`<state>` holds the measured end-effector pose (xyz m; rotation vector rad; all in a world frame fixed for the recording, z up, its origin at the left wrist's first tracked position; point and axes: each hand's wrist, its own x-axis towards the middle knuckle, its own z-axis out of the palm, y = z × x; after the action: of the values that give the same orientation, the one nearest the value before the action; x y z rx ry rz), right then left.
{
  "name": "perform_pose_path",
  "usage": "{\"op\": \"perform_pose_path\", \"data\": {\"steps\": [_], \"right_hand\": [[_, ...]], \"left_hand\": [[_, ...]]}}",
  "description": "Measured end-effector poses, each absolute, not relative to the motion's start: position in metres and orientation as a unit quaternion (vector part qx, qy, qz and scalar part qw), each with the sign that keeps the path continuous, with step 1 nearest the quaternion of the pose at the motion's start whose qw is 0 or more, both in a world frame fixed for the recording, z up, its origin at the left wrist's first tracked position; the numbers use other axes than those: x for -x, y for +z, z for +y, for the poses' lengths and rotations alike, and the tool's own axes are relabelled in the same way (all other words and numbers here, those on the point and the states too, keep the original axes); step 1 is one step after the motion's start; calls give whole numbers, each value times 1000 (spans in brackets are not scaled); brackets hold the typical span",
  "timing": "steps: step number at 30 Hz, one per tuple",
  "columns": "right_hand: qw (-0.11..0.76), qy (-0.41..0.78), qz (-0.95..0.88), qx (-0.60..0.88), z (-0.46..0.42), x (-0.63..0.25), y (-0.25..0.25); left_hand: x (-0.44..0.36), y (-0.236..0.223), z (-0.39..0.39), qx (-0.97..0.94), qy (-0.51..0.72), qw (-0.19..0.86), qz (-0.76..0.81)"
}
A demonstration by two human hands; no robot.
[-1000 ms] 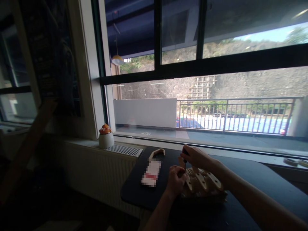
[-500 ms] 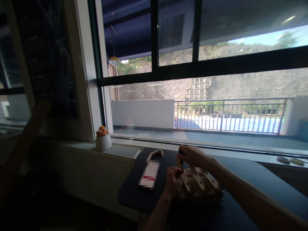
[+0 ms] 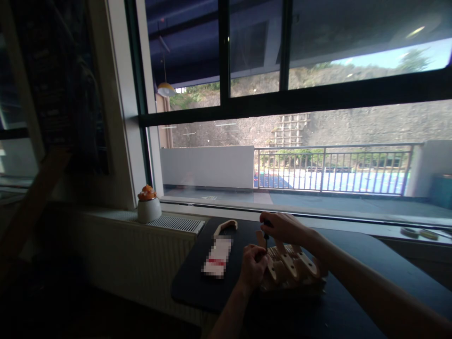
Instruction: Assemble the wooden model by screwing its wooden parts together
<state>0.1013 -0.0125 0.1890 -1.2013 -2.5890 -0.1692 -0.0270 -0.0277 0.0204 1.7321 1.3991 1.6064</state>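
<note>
A wooden assembly point(image 3: 290, 267) with several pale, rounded slats, each with a dark hole, sits on the dark table under my hands. My right hand point(image 3: 284, 227) is closed around the dark handle of a screwdriver point(image 3: 266, 239), which points almost straight down at the assembly's left side. Beside the screwdriver's tip, my left hand point(image 3: 253, 264) has its fingers pinched together against the assembly's left edge. What those fingers pinch is hidden. To the left lies a curved wooden piece point(image 3: 226, 227), apart from both hands.
A pixelated white and red item point(image 3: 217, 256) lies on the dark table point(image 3: 192, 282). On the sill above the radiator point(image 3: 141, 254) stands a pale jar with an orange top point(image 3: 148, 207). Tape-like rolls point(image 3: 409, 232) rest on the right sill. The window point(image 3: 212, 165) borders the table's far side.
The view has shifted slightly, so things sit a little further left. Both hands keep nearly the same pose, with the screwdriver still upright over the assembly's left side.
</note>
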Motion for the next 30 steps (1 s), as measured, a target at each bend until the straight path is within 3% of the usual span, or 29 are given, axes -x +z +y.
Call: {"op": "perform_pose_path", "data": {"steps": [13,30], "right_hand": [[163,-43,-893,418,-7,-101,179],[208,6,-891,404,-3,-104,172]], "left_hand": [[26,18,-25,-592,575,246,508],[26,19,-25,-607,573,220,505]]}}
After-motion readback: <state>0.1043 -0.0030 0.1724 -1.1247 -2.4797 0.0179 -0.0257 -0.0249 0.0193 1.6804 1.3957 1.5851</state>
